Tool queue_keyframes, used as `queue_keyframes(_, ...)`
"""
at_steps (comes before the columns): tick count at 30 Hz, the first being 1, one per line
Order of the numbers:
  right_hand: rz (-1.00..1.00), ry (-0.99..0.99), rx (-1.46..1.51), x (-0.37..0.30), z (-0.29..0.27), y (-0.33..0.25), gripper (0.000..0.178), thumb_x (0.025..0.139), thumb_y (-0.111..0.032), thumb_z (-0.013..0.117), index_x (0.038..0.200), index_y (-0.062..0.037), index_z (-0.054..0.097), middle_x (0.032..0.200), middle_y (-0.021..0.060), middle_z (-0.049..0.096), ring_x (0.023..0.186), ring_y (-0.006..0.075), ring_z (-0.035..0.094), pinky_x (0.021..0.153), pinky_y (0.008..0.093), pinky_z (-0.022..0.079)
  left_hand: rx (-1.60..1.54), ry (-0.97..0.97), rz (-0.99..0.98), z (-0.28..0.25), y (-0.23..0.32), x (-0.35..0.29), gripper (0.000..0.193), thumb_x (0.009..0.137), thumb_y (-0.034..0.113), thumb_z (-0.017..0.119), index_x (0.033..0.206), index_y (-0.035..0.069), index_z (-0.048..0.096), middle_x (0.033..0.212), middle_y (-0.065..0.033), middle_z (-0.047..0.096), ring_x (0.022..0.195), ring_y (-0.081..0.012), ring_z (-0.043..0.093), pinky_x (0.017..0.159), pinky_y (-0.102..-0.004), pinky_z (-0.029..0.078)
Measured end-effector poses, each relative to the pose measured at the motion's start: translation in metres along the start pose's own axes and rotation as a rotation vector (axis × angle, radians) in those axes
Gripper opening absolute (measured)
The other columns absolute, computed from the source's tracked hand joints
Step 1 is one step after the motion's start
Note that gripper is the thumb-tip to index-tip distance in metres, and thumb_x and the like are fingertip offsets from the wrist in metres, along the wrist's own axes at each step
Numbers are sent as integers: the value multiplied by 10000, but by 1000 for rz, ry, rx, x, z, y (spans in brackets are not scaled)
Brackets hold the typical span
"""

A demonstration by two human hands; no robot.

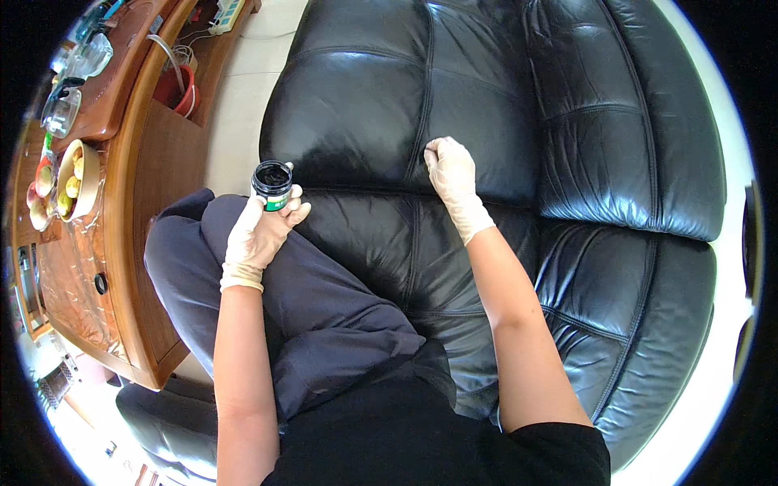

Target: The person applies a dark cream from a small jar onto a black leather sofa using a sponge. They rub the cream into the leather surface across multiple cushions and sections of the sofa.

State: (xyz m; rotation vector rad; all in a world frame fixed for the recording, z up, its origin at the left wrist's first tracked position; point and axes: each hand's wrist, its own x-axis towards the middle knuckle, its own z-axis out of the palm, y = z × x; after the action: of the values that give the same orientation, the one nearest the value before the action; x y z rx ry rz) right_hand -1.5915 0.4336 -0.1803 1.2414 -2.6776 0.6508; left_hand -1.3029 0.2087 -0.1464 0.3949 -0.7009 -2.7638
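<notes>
My left hand [258,235], in a pale thin glove, grips a small open jar [272,201] with a black rim and a green and white label. Dark paste or cream shows inside the jar, which tips slightly toward me above my knee. My right hand [450,168], gloved the same way, is on or just over the black leather sofa seat [356,97]. Its fingers are curled together, and whatever they may hold is hidden beneath them. The leather is creased and seamed, with glossy patches.
At the left stands a wooden table [146,324] with a plastic cover, a round black ring [100,283], a bowl [87,185] of yellow fruit and clear glassware [61,112]. A red bucket [190,91] sits in its shelf. The sofa's backrest [673,121] rises at right.
</notes>
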Motion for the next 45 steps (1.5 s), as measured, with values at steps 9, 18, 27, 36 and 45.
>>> queue_keyframes(9, -8, 10, 31, -33, 16, -5, 87, 846, -109, 694, 913, -55, 689, 878, 133, 664, 850, 337, 654, 786, 425, 520, -22, -9, -4, -4, 0, -2, 788, 893, 393, 737, 1486, 10, 388, 1191, -117, 587, 928, -168, 529, 1050, -432, 437)
queue_keyframes(18, 584, -75, 780, 44, 2, -19, 189, 897, -103, 735, 1064, -16, 718, 882, 26, 703, 740, 100, 620, 708, 245, 506, -50, -103, -6, -7, 3, -1, 800, 905, 399, 721, 1500, -1, 364, 1202, -113, 599, 928, -166, 533, 1057, -439, 425)
queue_keyframes(27, 434, 166, 616, 74, 37, -26, 254, 875, -72, 750, 1105, 5, 677, 845, 49, 692, 674, 99, 603, 630, 254, 508, -24, -2, -4, 10, 2, 2, 786, 909, 400, 716, 1500, 9, 375, 1150, -88, 599, 879, -146, 501, 951, -377, 412)
queue_keyframes(36, 401, 121, 630, 58, 43, -29, 208, 855, -70, 745, 1042, 12, 708, 872, 84, 681, 695, 156, 619, 681, 295, 520, -54, -46, -23, -3, 3, 1, 797, 899, 394, 729, 1498, 8, 371, 1213, -122, 626, 994, -198, 602, 1099, -492, 420)
queue_keyframes(45, 202, 119, 435, 59, 50, -21, 135, 851, -55, 713, 969, 7, 700, 924, 176, 691, 886, 348, 671, 834, 402, 521, -18, 2, -24, 6, 3, 2, 819, 882, 428, 740, 1493, 14, 387, 1155, -97, 613, 897, -147, 543, 997, -406, 415)
